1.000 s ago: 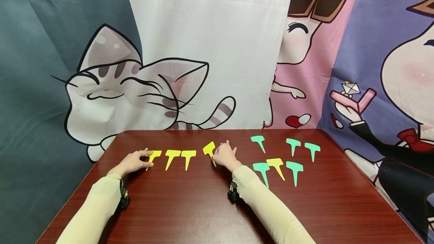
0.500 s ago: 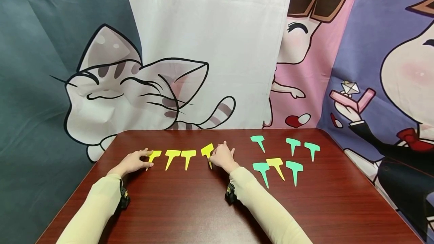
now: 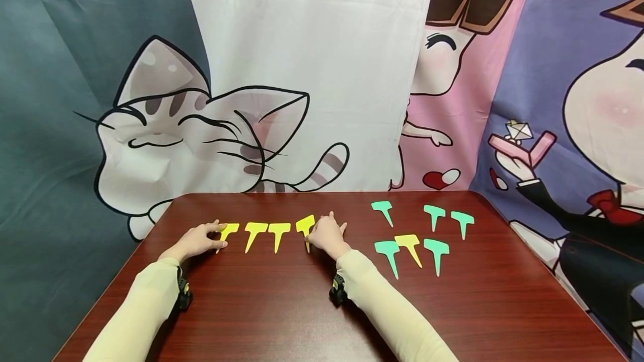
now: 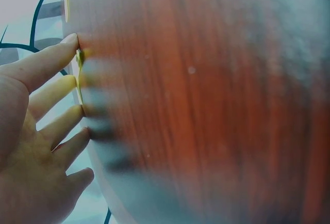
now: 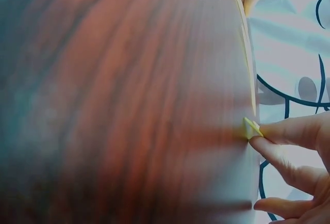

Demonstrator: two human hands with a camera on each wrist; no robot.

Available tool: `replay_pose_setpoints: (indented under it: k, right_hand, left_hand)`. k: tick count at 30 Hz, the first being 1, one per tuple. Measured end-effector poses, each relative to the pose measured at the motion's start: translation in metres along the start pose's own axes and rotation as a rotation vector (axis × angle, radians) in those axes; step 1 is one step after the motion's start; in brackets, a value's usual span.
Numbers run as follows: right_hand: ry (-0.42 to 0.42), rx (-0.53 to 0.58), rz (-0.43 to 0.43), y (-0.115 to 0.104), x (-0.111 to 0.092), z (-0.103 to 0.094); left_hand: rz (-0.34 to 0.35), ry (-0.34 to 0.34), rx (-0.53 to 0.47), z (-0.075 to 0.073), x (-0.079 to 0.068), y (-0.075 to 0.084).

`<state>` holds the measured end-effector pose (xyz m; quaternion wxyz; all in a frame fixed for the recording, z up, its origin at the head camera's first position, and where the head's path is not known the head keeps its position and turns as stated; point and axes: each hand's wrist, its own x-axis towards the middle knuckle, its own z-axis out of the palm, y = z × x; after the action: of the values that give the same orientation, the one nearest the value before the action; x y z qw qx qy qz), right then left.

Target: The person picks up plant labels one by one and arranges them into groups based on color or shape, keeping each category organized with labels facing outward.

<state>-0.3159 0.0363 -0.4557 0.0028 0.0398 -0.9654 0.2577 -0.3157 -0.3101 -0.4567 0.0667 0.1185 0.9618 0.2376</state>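
In the head view, my left hand [image 3: 194, 240] rests at the left end of a row of yellow T-shaped plant labels. Its spread, fairly straight fingers [image 4: 56, 90] touch the leftmost yellow label [image 3: 228, 229], partly covering it. Two more yellow labels, one [image 3: 255, 230] left of the other [image 3: 279, 230], lie flat to its right. My right hand [image 3: 328, 234] pinches another yellow plant label [image 3: 304, 223] between thumb and finger. The right wrist view shows this label [image 5: 251, 127] tilted at the fingertips, one edge close to the table.
On the right of the brown table [image 3: 271, 306] lie several green T-shaped labels, such as one green label [image 3: 436, 250] near the front. A yellow label [image 3: 408, 242] sits among them, close beside another green label [image 3: 387, 248]. A printed cloth [image 3: 322, 32] hangs behind.
My right hand has moved a little left with its yellow label, bringing it nearer the row, and the label has turned more upright. My left hand has stayed in place.
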Motion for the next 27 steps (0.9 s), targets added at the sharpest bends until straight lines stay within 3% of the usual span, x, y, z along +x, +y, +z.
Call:
replay_pose_setpoints:
  k: [27]
  right_hand:
    - [-0.013, -0.044, -0.001, -0.0053, 0.0048, 0.0087]
  left_hand:
    - [-0.004, -0.001, -0.013, 0.0012, 0.0013, -0.0028]
